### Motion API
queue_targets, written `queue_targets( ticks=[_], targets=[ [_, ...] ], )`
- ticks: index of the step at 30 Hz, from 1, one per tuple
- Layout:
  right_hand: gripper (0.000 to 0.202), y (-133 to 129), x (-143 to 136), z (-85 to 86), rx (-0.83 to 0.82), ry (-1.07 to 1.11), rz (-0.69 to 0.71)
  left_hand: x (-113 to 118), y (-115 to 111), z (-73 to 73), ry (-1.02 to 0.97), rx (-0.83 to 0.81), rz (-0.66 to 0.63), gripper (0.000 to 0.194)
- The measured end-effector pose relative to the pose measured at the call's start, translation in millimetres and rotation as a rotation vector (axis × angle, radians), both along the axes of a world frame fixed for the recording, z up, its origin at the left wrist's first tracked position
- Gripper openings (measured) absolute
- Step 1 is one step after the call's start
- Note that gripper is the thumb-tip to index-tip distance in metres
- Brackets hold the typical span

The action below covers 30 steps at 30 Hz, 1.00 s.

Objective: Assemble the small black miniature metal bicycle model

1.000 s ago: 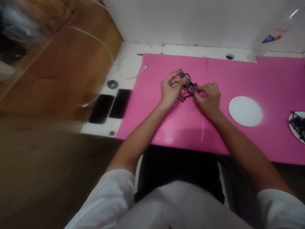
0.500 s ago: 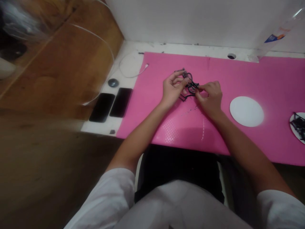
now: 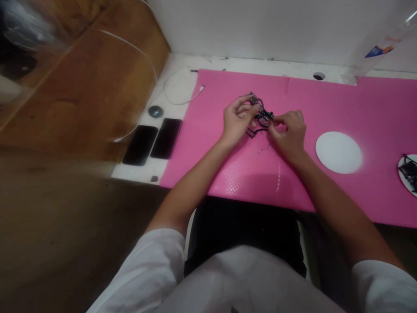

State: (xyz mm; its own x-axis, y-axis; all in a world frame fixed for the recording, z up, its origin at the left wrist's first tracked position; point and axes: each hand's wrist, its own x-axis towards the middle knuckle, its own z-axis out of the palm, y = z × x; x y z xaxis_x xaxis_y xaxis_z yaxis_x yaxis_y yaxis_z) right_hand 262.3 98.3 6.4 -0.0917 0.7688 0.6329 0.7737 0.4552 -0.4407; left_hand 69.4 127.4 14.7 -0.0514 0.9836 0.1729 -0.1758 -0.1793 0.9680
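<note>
Between my two hands, over the pink mat [image 3: 221,84], is a small black model bicycle [image 3: 264,118] with thin round wheels. My left hand [image 3: 237,119] grips it from the left, fingers curled round its frame. From the other side, my right hand [image 3: 289,130] pinches at its right end with thumb and fingertips. Whether a small separate part sits in that pinch is too fine to see. Just below the model, several tiny bits [image 3: 259,151] lie scattered on the mat.
A white round disc [image 3: 339,152] lies right of my hands; farther right, black pieces [image 3: 409,169] fill a white plate. Two dark phones [image 3: 140,145], a round dark object [image 3: 155,111] and a white cable [image 3: 187,103] are at left. Clear plastic [image 3: 378,52] stands at the back right.
Both hands keep their hold on the model bicycle, its right end turned very slightly. The whole view has shifted a little.
</note>
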Motion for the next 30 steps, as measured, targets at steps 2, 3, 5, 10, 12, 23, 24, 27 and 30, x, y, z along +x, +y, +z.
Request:
queue_targets(
  ticks=[2,3,5,10,12,23,24,27,30],
  targets=[
    [0.020,-0.6,-0.6,0.7,-0.004,0.005,-0.003,0.3,-1.6,3.8,-0.011,-0.012,0.002,0.049],
    [0.020,-0.9,-0.8,1.0,-0.004,0.008,-0.002,0.2,-2.1,5.2,-0.016,-0.016,0.004,0.049],
    [0.019,-1.8,-1.1,1.8,-0.004,0.008,0.000,-0.2,-2.3,7.0,-0.015,-0.017,0.010,0.051],
    [0.020,-3.7,-2.0,3.6,-0.021,0.006,0.006,-1.4,-0.8,6.7,0.009,-0.009,0.030,0.060],
    [0.021,-4.1,-2.4,4.3,-0.032,0.017,0.023,-1.8,-1.1,6.4,0.007,-0.015,0.027,0.062],
    [0.026,-5.9,-5.3,8.6,-0.032,-0.001,0.104,1.3,-9.0,9.7,-0.001,-0.050,-0.006,0.059],
    [0.026,-5.9,-5.4,8.4,-0.032,-0.002,0.109,2.2,-9.2,9.7,-0.007,-0.049,-0.003,0.060],
    [0.025,-5.9,-5.5,7.6,-0.043,-0.006,0.115,5.1,-9.9,10.0,-0.026,-0.048,0.016,0.063],
    [0.024,-6.1,-5.8,6.9,-0.060,0.000,0.114,6.8,-10.7,11.1,-0.046,-0.051,0.010,0.062]
  ],
)
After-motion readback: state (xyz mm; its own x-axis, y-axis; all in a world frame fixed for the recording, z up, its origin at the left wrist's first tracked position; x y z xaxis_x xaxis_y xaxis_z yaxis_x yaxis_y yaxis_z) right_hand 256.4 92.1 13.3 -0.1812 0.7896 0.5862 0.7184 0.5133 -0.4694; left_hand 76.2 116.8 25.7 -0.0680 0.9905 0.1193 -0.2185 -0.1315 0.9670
